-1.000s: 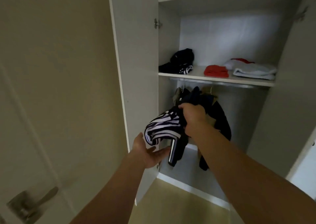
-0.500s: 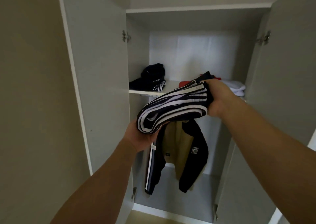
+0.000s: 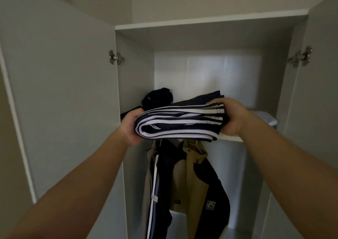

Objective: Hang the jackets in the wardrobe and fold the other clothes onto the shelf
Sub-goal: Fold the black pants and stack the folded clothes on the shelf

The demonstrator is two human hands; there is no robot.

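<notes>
Wardrobe (image 3: 60,92) doors open. Left hand (image 3: 130,127), right hand (image 3: 231,117) grip folded striped clothes (image 3: 179,123), level, ready for shelf (image 3: 230,138).

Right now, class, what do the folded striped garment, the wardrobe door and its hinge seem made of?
The folded striped garment: soft fabric, perhaps synthetic sportswear; it bends in smooth rolls. The wardrobe door: matte pale board, likely laminate; flat, grainless. The hinge: bare metal; it glints.

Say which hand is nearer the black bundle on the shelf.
Left. The left hand is just below the black bundle; the right hand grips the far end of the striped garment, off to the bundle's right.
</notes>
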